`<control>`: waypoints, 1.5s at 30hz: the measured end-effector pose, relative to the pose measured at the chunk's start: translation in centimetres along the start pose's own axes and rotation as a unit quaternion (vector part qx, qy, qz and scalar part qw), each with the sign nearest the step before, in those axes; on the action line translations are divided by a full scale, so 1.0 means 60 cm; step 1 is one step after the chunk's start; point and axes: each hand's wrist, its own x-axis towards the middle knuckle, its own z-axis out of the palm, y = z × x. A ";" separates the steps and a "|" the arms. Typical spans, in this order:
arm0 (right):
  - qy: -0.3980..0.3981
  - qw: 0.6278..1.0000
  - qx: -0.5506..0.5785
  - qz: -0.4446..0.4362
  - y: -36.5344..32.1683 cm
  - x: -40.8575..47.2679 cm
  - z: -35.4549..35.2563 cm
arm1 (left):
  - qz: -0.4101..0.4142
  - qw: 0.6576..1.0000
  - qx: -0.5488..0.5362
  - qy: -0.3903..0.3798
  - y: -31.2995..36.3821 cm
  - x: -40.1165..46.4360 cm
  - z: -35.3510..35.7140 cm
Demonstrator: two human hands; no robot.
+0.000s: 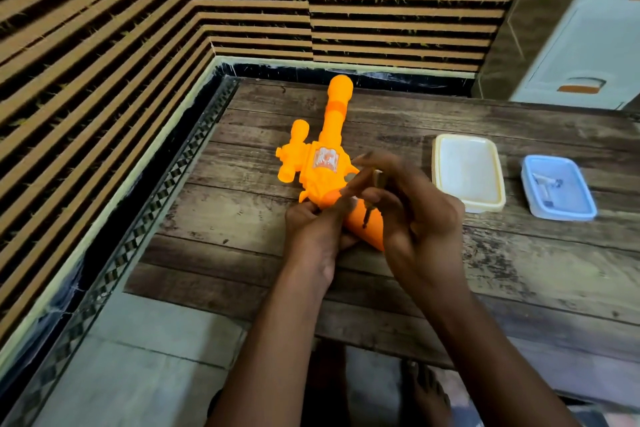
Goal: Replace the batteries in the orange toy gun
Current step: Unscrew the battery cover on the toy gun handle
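The orange toy gun (325, 152) lies on the wooden table (242, 229), barrel pointing away from me, with a small scope on its left side. My left hand (313, 224) grips the gun's handle near the table's middle. My right hand (408, 204) is just right of it, its fingers curled round a small object (379, 178) that looks like a battery, held over the handle. A thin dark tool (367, 217), perhaps a screwdriver, sticks out under the right fingers. The handle's battery compartment is hidden by my hands.
A cream rectangular container (467, 172) sits right of the gun. Further right is a light blue container (559, 187) with small parts inside. The table stands in a corner of striped walls; a white cabinet (588, 38) is at the back right. My foot (427, 388) shows below the table edge.
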 end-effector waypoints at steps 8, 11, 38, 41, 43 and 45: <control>-0.032 0.999 0.019 -0.002 0.002 -0.002 -0.026 | -0.001 1.000 -0.013 -0.005 0.005 -0.006 0.003; 0.004 0.999 -0.011 -0.033 0.006 -0.003 -0.029 | -0.001 1.000 -0.014 -0.004 0.005 -0.005 0.003; -0.020 0.998 0.046 -0.035 -0.003 0.007 -0.010 | 0.014 0.999 -0.026 -0.014 0.002 -0.002 0.000; 0.027 0.999 0.014 -0.044 0.003 0.009 -0.007 | 0.013 1.000 -0.023 -0.002 0.004 -0.004 0.001; 0.036 0.999 0.009 -0.039 0.006 0.009 -0.010 | 0.007 1.000 -0.025 0.007 0.007 -0.007 0.004; 0.032 0.999 0.007 -0.032 0.005 0.009 -0.017 | -0.003 0.999 -0.026 0.020 0.009 -0.008 0.005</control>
